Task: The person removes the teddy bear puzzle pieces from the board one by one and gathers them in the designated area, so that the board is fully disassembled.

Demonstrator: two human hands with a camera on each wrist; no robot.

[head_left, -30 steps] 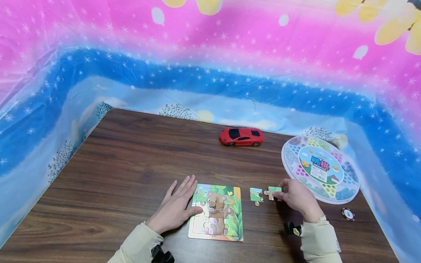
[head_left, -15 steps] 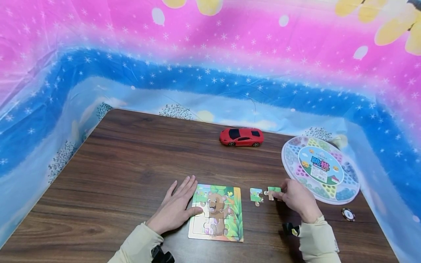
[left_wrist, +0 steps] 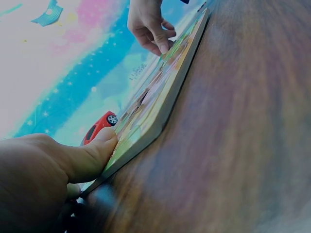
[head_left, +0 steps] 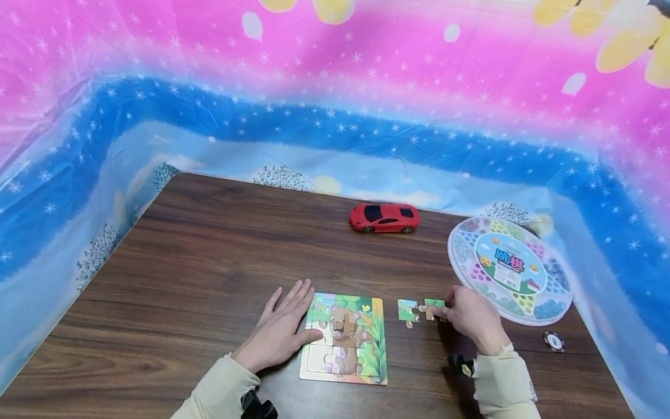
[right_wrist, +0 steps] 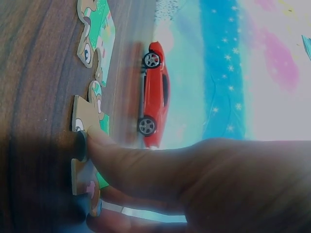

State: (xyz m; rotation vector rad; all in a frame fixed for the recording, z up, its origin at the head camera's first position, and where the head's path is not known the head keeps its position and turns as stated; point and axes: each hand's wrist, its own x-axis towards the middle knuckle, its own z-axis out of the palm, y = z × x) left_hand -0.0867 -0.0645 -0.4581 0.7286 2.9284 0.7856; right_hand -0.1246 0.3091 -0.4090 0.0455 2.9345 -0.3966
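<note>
My left hand point(head_left: 280, 331) lies spread at the left side of a bear jigsaw puzzle point(head_left: 374, 349), its thumb resting on the board's edge. In the left wrist view, that thumb point(left_wrist: 92, 153) presses down on the rim. To the puzzle's right, my right hand point(head_left: 473, 317) pinches a green and brown puzzle piece point(head_left: 430, 308) low at the tabletop. A second puzzle piece point(head_left: 407, 310) lies just left of it. Thumb and pinched piece point(right_wrist: 86, 116) meet in the right wrist view, with another piece point(right_wrist: 83, 177) partly hidden behind the thumb.
A red toy car point(head_left: 384, 218) stands at the back of the wooden table point(head_left: 220, 250). A round Chinese checkers set point(head_left: 460, 256) lies behind my right hand. Near the right edge is a poker chip point(head_left: 553, 342). A patterned cloth point(head_left: 314, 122) hangs around the table.
My right hand has shifted slightly left with the puzzle piece, which now sits closer to the second piece. The left hand and puzzle board have stayed put.
</note>
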